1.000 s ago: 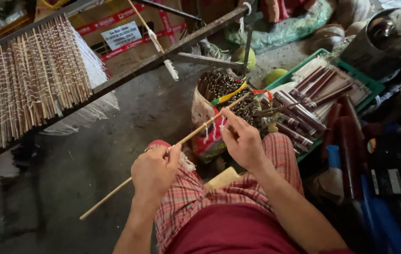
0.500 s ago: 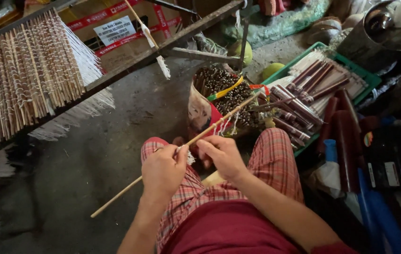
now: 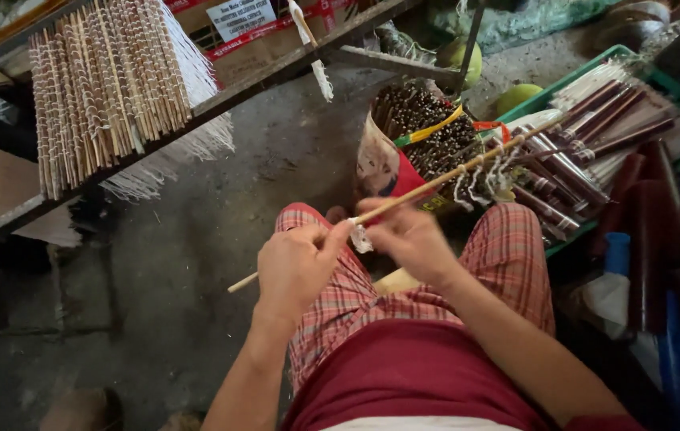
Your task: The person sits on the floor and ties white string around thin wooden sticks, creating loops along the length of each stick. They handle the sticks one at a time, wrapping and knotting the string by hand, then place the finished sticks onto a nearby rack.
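Observation:
A long thin bamboo stick (image 3: 436, 182) slants from lower left to upper right above my lap, with white string (image 3: 480, 179) wound along its far half. My left hand (image 3: 296, 267) grips the stick near its near end. My right hand (image 3: 408, 235) sits just beside the left, fingers pinching the stick and a tuft of white string (image 3: 360, 238). Under both hands are my knees in red checked cloth (image 3: 508, 247).
A sack of dark thin sticks (image 3: 420, 132) stands just beyond my knees. A green crate (image 3: 663, 84) with dark rolled tubes lies at right. A slanted rack (image 3: 220, 96) at upper left carries several string-wound sticks (image 3: 104, 84). Grey concrete floor (image 3: 196, 263) at left.
My right hand has slid down the stick from its far part to meet my left hand. The stick has shifted a little to the right and tilted flatter.

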